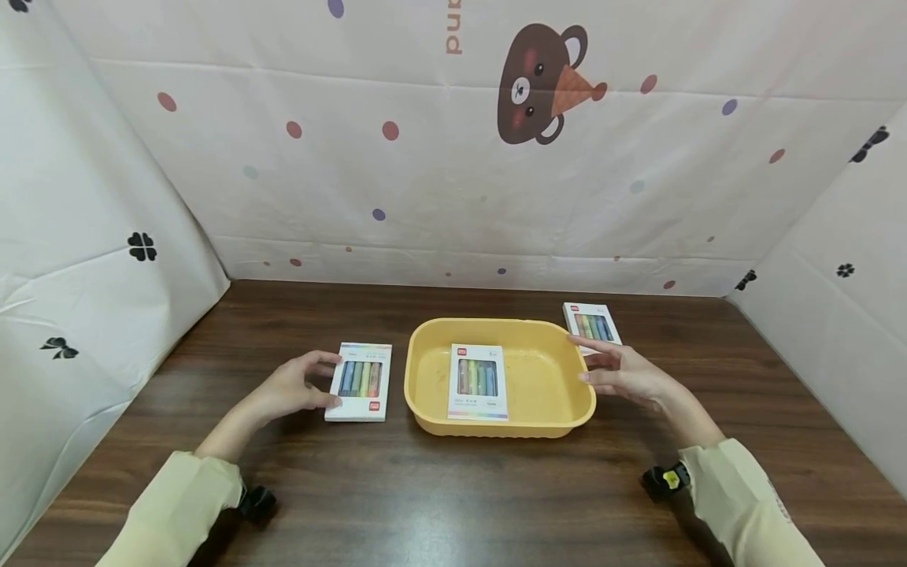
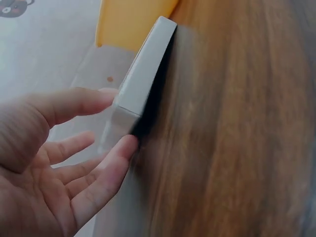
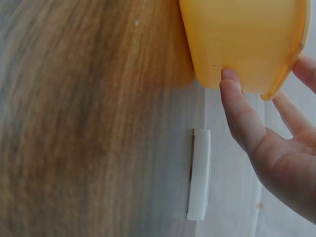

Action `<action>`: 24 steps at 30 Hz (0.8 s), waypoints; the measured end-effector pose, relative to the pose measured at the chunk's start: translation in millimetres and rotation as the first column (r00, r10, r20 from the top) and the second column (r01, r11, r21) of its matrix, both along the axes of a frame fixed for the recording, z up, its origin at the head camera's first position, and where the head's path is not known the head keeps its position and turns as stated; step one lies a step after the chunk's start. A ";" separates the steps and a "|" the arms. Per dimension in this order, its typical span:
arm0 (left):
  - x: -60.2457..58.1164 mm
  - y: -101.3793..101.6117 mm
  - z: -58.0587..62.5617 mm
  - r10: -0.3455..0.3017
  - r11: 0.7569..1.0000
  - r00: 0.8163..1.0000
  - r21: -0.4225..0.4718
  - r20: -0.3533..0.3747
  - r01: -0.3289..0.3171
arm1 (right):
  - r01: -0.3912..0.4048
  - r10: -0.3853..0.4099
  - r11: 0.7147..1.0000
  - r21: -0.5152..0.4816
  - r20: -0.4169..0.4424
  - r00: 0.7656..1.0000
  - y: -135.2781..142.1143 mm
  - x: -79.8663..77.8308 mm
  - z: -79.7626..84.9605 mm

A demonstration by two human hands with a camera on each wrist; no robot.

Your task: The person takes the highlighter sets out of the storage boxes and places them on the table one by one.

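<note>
At the left, my left hand holds a white box of crayons by its left side, thumb and fingers at the edge. Coloured sticks show through the box's window. In the left wrist view, the end of this crayon box stands out above a dark shadow along its underside. My right hand grips the right rim of a yellow plastic basket, with one fingertip on the outer wall in the right wrist view. A second crayon box lies face up inside the basket, left of its middle.
A third crayon box lies behind the basket's right corner, partly hidden by my right hand. All stand on a dark wooden table. A white printed cloth rises along the back and both sides.
</note>
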State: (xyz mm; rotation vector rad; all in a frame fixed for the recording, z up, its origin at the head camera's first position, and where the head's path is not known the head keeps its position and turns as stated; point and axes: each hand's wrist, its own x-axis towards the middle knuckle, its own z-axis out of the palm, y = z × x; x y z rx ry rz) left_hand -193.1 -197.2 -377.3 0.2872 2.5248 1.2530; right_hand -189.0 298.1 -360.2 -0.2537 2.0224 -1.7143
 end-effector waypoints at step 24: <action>1.0 2.5 8.5 0.038 0.998 0.991 0.052 -0.128 -0.031 | -0.009 0.009 1.000 0.003 -0.009 1.000 0.7 0.3 -0.4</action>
